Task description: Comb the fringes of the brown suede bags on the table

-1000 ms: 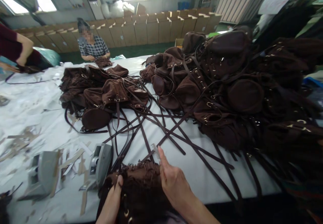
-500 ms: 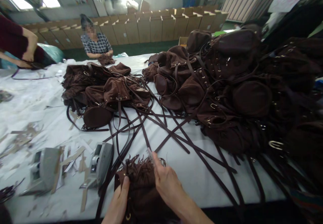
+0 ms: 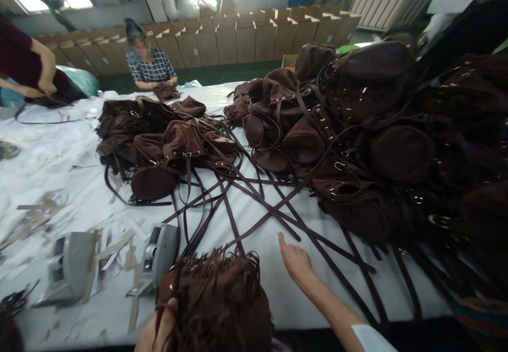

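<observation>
Right hand (image 3: 297,261): bare, slender; index finger long and narrow, tapering to a rounded tip. Nail detail too blurred to record. Right forearm (image 3: 333,304): uncovered, smooth in outline, widening gradually from a narrow wrist. Sleeve (image 3: 371,339): white with a faint bluish cast, plain; hem crosses the arm in a clean line, just past the near edge of the tabletop (image 3: 301,301). Left hand (image 3: 159,326): bare; thumb rounded at the end, remainder partly hidden.
</observation>
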Tool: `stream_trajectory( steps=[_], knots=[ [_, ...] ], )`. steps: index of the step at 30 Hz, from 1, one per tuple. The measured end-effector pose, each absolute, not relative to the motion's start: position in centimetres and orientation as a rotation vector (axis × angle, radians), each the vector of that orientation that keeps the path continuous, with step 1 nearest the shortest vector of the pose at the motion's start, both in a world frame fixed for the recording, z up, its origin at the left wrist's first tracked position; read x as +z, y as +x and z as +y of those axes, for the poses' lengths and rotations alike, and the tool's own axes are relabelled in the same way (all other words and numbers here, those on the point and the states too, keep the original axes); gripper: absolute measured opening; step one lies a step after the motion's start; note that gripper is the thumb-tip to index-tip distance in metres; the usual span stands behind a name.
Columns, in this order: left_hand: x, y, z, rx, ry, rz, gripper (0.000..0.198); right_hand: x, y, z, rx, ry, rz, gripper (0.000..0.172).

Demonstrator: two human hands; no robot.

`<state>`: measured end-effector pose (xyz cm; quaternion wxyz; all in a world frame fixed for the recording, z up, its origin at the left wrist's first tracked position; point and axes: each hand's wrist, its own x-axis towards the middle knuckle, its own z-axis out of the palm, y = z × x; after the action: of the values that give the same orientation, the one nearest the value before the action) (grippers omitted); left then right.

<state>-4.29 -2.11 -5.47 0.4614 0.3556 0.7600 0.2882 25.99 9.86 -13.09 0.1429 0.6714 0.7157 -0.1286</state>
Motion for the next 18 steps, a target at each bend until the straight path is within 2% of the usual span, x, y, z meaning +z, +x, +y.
stream_trajectory(
  steps=[3, 5, 9, 12, 15, 18],
  knots=[
    [-4.7, -4.4, -1.3, 0.712, 0.729, 1.864, 0.066, -11.2, 27.3, 10.2, -0.338, 2.073, 2.012, 0.063],
    [-4.5, -4.0, -0.5, 0.669, 0.593, 1.912, 0.069, -9.4, 25.6, 8.7, -0.389, 2.039, 2.182, 0.067],
    [-4.7, -2.6, 0.4, 0.655, 0.535, 1.917, 0.07, -7.8, 18.9, 4.2, -0.447, 1.498, 2.678, 0.081],
    [-4.9, -2.7, 0.1, 0.712, 0.745, 1.933, 0.063, -9.8, 17.0, 4.5, -0.43, 1.369, 2.535, 0.074],
    [-4.9, -4.3, -0.8, 0.671, 0.965, 1.919, 0.058, -12.3, 21.4, 8.2, -0.364, 1.6, 2.235, 0.064],
    [-4.4, -6.2, -1.5, 0.592, 0.891, 1.973, 0.058, -13.2, 28.4, 11.6, -0.264, 1.753, 2.073, 0.059]
  ],
)
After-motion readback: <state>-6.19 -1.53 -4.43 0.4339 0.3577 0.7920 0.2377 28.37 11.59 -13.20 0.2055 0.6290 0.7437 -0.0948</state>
